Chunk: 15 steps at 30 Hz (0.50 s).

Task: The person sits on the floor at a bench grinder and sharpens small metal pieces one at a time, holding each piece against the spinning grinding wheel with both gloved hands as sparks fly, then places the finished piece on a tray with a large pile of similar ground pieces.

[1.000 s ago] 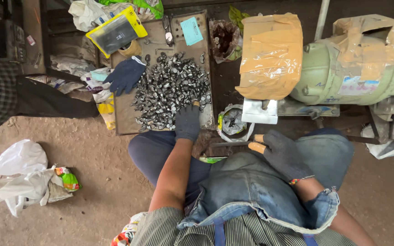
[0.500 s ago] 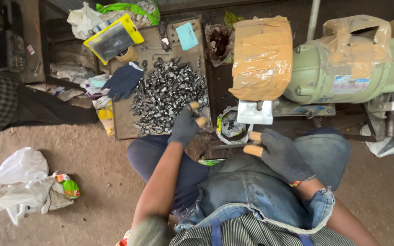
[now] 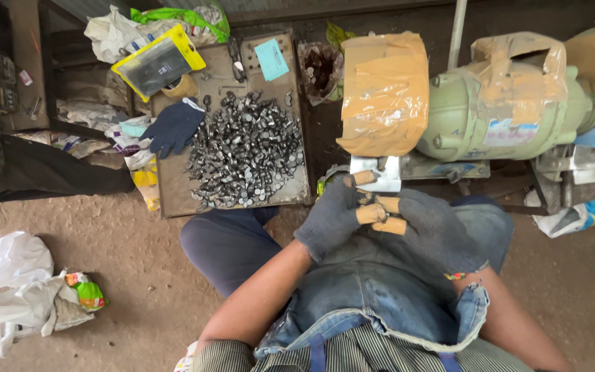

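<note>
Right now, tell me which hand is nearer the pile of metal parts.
Left. The left hand sits just right of the metal parts tray; the right hand is farther right, beyond it.

a workshop: bench grinder (image 3: 504, 114), tray of metal parts (image 3: 246, 148), dirt floor (image 3: 139, 275).

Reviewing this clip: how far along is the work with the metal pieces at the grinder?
No finished batch can be picked out. In hand: the gloved left hand and right hand meet just below the grinder's guard plate, beneath the tape-wrapped wheel cover; whatever sits in their grip is hidden. Left: a large heap of small metal pieces covers the tray, with a dark blue glove lying at its edge.
</note>
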Motion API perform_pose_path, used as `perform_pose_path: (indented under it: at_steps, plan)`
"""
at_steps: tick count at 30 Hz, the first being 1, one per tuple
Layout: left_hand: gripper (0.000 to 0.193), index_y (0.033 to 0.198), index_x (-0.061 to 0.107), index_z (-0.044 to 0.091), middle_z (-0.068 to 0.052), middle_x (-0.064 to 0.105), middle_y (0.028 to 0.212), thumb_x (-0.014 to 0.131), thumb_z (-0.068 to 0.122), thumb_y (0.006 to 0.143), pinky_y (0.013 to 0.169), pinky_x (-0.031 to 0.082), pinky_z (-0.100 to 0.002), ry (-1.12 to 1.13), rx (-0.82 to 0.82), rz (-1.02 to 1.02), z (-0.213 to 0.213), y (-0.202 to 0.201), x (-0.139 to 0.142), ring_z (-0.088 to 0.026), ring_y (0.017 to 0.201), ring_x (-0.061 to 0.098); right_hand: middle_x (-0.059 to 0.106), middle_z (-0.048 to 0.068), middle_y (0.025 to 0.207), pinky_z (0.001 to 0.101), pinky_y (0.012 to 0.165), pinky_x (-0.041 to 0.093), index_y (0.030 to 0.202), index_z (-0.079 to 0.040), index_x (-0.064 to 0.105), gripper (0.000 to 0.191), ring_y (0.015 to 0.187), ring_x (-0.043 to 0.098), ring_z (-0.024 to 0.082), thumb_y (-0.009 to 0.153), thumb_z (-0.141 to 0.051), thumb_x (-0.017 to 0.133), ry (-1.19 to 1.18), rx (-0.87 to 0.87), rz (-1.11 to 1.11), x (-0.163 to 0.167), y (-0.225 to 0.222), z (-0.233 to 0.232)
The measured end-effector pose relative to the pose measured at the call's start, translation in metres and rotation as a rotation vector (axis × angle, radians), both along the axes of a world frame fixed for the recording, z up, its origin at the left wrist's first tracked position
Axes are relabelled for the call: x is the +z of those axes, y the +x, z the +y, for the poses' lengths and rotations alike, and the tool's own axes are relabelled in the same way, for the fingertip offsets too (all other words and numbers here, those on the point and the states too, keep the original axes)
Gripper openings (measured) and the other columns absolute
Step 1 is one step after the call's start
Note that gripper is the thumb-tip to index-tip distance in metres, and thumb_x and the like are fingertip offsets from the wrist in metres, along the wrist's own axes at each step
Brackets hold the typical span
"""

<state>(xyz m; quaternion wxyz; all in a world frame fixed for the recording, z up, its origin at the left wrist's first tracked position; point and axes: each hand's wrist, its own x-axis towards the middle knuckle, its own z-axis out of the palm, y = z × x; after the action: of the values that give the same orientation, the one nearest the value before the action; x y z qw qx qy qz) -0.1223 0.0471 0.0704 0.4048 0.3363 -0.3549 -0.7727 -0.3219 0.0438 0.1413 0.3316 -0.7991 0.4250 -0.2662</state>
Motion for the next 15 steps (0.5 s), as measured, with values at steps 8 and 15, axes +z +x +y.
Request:
perform_pose_path:
  at_steps: [8, 15]
  plan:
    - [0.039, 0.109, 0.070, 0.005, -0.019, 0.067, 0.110, 0.079, 0.033, 0.084, 0.084, 0.052, -0.050, -0.860, 0.241, -1.068, -0.034, 0.009, -0.008, -0.041, 0.099, 0.066, 0.067, 0.016, 0.093, 0.0458, 0.072, 0.051, 0.103, -0.006, 0.075, 0.030, 0.087, 0.066, 0.036, 0.084, -0.029, 0.081, -0.032, -0.375, 0.202, -0.060, -0.001, -0.017]
    - [0.029, 0.102, 0.076, 0.008, -0.016, 0.073, 0.106, 0.075, 0.033, 0.088, 0.087, 0.054, -0.050, -1.016, -0.001, -0.956, -0.078, 0.013, -0.038, -0.038, 0.101, 0.068, 0.069, 0.015, 0.098, 0.0425, 0.078, 0.053, 0.100, -0.004, 0.075, 0.029, 0.092, 0.068, 0.034, 0.081, -0.024, 0.084, -0.148, -0.322, 0.062, -0.076, -0.001, -0.034]
